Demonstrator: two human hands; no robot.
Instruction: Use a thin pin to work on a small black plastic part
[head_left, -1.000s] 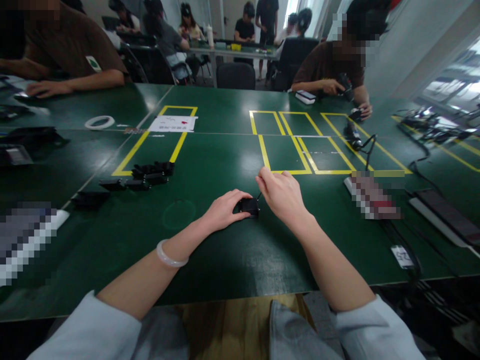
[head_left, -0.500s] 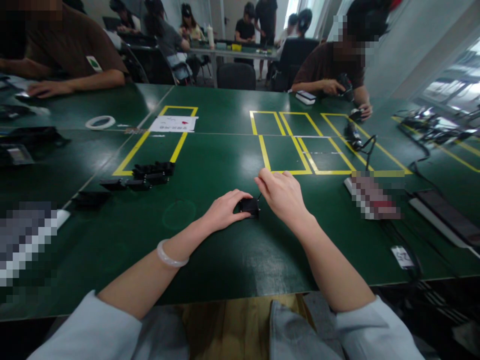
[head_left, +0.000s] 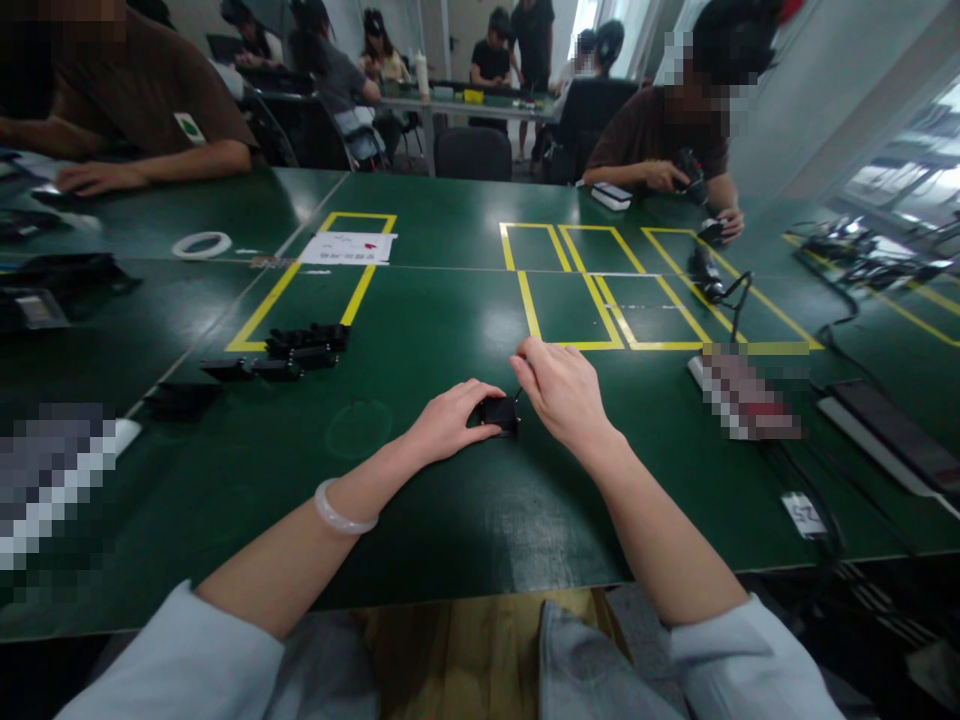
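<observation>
My left hand (head_left: 452, 424) grips a small black box-shaped part (head_left: 499, 413) between thumb and fingers, on the green table. Small shiny spots, like screw heads, show at the part's right edge. My right hand (head_left: 561, 391) is closed just right of the part, with its fingers curled. A thin dark shaft (head_left: 518, 394) runs from under those fingers to the part's right edge; the rest of this tool is hidden in the hand. Several similar black parts (head_left: 306, 350) lie to the left on the table.
Yellow tape outlines (head_left: 534, 308) mark the green table (head_left: 442, 300). A paper sheet (head_left: 348, 248) and a white tape roll (head_left: 202, 245) lie farther left. To the right are a pixelated device (head_left: 746, 392), cables (head_left: 814, 470) and a black stand (head_left: 707, 275). Co-workers sit across the table.
My right hand has turned very slightly at the wrist, its forearm shifting a little left. My left hand keeps the black part in the same place.
</observation>
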